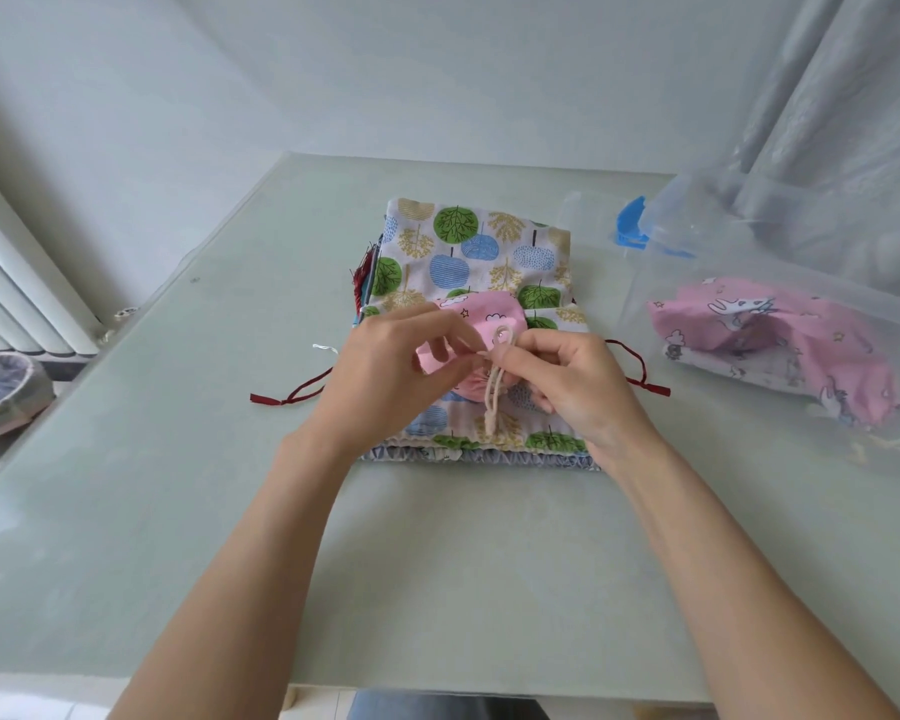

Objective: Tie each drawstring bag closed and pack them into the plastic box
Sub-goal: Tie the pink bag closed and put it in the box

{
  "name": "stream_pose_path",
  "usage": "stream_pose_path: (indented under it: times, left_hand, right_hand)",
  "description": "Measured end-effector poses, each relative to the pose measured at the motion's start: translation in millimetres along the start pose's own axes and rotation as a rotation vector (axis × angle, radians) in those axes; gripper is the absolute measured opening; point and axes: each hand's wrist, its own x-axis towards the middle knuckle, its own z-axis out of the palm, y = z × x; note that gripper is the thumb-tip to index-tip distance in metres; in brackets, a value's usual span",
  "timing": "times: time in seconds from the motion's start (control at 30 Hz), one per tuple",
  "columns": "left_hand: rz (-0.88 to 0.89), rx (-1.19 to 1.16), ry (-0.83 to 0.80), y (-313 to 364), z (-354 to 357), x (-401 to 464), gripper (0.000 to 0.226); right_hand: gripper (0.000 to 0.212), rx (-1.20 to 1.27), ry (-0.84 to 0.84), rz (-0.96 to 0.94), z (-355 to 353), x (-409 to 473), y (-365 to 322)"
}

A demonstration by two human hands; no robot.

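A small pink drawstring bag (pixel 489 315) with a star print lies on top of a stack of flat bags at the table's middle. My left hand (pixel 385 371) and my right hand (pixel 572 376) meet over its gathered neck, each pinching the beige cord (pixel 494 397), whose ends hang down between them. The top bag of the stack is a tree-print bag (pixel 468 252). A clear plastic box (pixel 780 324) stands at the right and holds a pink bag (pixel 780 340) and a white printed bag under it.
Dark red cords (pixel 292 396) trail out from the stack on both sides. A blue clip (pixel 631 223) of the box sits behind it at the right. A radiator (pixel 17 283) and a lined bin (pixel 1 392) stand left of the table (pixel 178 459).
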Motion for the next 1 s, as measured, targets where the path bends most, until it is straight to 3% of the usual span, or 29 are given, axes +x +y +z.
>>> stream_pose_path:
  times: [0.2,0.4,0.6,0.83,1.0]
  left_hand:
    - [-0.190,-0.353,0.021,12.3,1.1,0.1,0.005]
    - [-0.279,-0.406,-0.020,12.9,7.3,0.2,0.049]
    - [-0.241,-0.381,0.050,13.0,12.5,0.8,0.023]
    - [-0.185,-0.397,0.065,10.9,10.8,0.8,0.024]
    - [-0.236,-0.537,-0.044,12.9,11.1,1.6,0.012]
  right_hand:
    - [0.012,0.063,-0.015,0.060,-1.1,1.9,1.1]
    - [0.017,0.114,-0.051,0.063,-1.9,0.6,1.3]
    - [0.012,0.266,-0.107,0.074,-6.9,1.9,0.0]
    - [0.007,0.260,-0.167,-0.015,-8.5,-0.2,-4.3]
    - [0.017,-0.021,-0.025,-0.258,-9.3,-1.2,-1.8]
